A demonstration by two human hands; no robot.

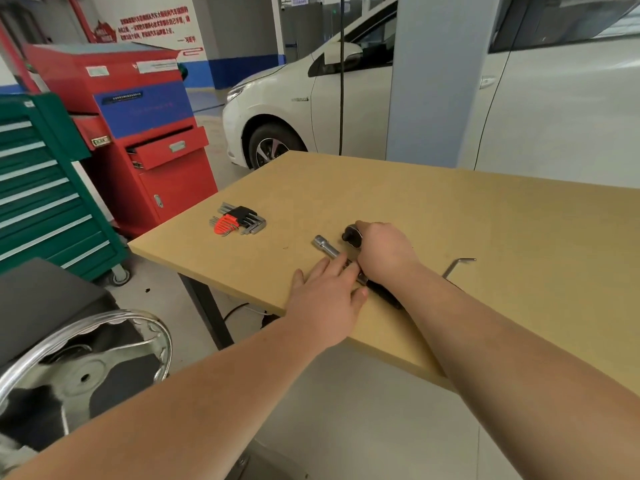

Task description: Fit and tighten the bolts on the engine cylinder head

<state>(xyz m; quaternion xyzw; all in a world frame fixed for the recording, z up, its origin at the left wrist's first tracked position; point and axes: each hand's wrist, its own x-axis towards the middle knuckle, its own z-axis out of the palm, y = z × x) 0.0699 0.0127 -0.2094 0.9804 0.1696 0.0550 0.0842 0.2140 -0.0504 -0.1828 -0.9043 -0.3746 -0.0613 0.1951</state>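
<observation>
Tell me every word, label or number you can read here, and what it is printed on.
None can be read for certain.
Wall poster: red Chinese lines, too blurred.
Red tool cabinet: white stickers, a blue panel's line and drawer plates, all too small.
Green tool chest: small tag, unreadable.
White car: door badge, blurred.
Blue sign at top: illegible.

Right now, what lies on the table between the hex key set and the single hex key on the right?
In the head view, between the hex key set and the single hex key lie the chrome extension bar, the ratchet and both hands, left and right.
</observation>
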